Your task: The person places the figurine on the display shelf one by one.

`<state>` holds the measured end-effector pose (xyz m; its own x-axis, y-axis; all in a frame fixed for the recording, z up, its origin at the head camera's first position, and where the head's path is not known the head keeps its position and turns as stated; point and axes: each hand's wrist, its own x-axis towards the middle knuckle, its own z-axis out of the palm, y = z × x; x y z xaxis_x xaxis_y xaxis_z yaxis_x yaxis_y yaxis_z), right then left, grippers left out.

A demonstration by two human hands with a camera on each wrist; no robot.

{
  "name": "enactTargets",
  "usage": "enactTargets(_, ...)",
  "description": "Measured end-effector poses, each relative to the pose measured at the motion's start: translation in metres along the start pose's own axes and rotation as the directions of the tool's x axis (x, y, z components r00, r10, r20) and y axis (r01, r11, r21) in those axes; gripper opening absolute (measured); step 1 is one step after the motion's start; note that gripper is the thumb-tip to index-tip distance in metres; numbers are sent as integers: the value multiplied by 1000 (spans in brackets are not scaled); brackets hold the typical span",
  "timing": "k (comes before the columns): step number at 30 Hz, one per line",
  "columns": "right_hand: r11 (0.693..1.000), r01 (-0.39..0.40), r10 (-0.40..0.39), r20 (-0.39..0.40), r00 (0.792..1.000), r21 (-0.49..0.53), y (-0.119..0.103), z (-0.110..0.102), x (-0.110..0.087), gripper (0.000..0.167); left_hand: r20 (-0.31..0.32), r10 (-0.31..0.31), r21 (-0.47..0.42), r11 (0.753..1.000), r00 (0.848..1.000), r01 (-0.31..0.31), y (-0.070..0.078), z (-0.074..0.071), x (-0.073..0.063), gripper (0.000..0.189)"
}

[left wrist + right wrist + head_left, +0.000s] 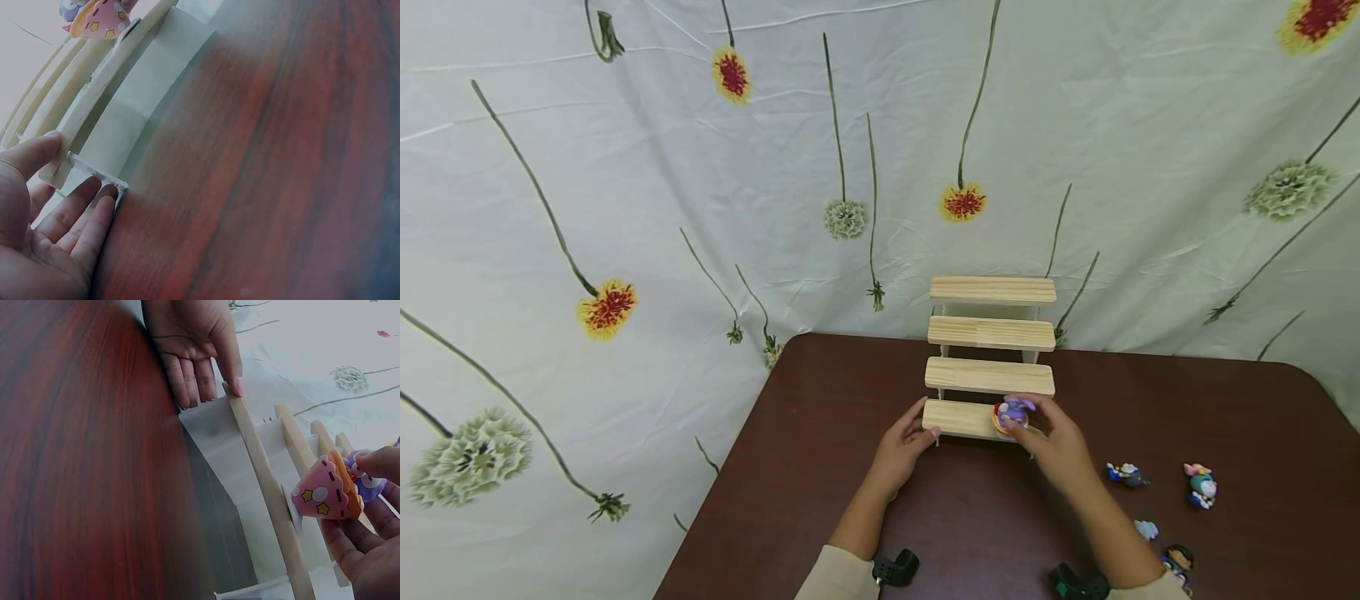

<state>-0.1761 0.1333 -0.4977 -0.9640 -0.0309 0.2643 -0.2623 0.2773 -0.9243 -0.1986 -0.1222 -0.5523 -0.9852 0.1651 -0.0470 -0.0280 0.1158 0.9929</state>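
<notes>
A small rack (988, 377) of several pale wooden steps on whitish side supports stands on the dark table. My left hand (895, 454) holds the left end of its lowest step, the thumb on the plank and other fingers by the side support. At that step's right part, my right hand (1063, 450) grips a toy figurine (1013, 412) between thumb and fingers. The figurine is purple with long ears, in a pink cup shape (320, 489) with yellow stars and an orange rim. Its pale base is right against the plank in the right wrist view.
Right of the rack, small figurines lie on the reddish-brown table (805, 467): a blue and dark one (1126, 475), a pink and teal one (1202, 487), and a dark-haired one (1178, 560) near a pale blue piece (1146, 529). Behind hangs a flower-printed cloth (880, 150).
</notes>
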Motion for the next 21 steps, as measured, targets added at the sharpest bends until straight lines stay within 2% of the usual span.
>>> enactTargets(21, 1000, -8, 9, 27, 1000, -20, -5, 22, 11, 34, 2, -9, 3, 1000, 1000, 9, -2, 0, 1, 70)
